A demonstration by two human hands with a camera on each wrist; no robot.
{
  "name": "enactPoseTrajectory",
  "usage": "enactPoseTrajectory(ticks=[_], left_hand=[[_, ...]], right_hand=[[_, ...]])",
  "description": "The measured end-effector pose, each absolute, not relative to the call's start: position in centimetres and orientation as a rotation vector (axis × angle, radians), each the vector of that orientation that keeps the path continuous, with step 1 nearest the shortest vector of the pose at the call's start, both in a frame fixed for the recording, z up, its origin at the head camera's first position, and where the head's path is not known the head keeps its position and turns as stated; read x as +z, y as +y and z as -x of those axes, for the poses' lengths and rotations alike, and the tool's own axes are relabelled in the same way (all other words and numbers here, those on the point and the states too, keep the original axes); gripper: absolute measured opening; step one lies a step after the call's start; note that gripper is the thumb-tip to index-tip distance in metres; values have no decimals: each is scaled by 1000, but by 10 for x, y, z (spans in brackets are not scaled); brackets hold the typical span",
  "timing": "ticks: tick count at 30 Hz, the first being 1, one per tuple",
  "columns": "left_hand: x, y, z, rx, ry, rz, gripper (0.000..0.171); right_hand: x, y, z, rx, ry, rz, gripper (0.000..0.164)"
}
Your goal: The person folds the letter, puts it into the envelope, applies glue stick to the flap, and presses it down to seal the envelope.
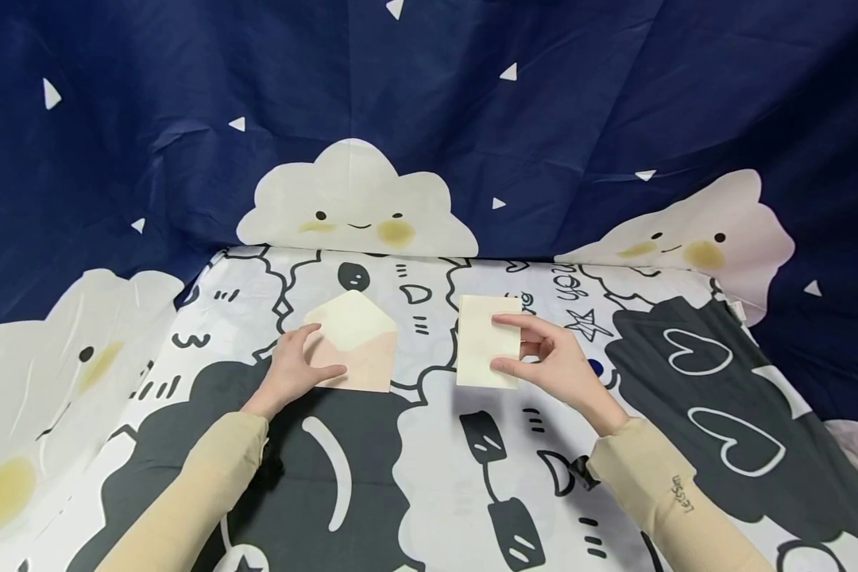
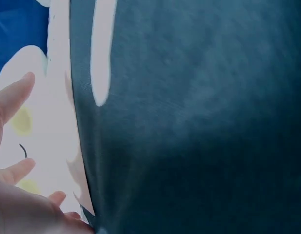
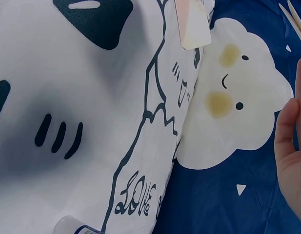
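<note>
A pink envelope (image 1: 368, 361) with its cream flap (image 1: 353, 318) raised lies on the patterned cloth in the head view. My left hand (image 1: 295, 367) is over its left side, thumb and fingers spread apart; whether they press on it is hard to tell. In the left wrist view, that hand (image 2: 23, 195) shows loose fingers beside the envelope's pinkish edge (image 2: 78, 161). To the right, my right hand (image 1: 554, 357) pinches a cream folded card (image 1: 482, 342) by its right edge, held above the cloth. Only the card's thin edges (image 3: 295, 19) show in the right wrist view.
A white and dark grey cartoon cloth (image 1: 457, 469) covers the surface below. Behind it hangs a navy curtain (image 1: 429, 95) with white clouds. Partly hidden by the right hand is a small blue-ended object (image 1: 595, 368). A whitish cylinder (image 3: 72, 225) shows low in the right wrist view.
</note>
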State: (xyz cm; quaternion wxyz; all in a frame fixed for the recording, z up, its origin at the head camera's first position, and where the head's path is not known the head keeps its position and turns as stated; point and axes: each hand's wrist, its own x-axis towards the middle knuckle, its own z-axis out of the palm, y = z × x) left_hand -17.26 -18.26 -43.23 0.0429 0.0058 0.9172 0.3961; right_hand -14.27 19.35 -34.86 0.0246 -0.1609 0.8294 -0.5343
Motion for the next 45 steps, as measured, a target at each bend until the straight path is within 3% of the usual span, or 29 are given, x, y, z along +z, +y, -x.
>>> enactPoseTrajectory(ticks=[45], left_hand=[[-433,-170,167,888,2866,115,85]], right_hand=[[-351,198,142,-1686,2566,520,59]])
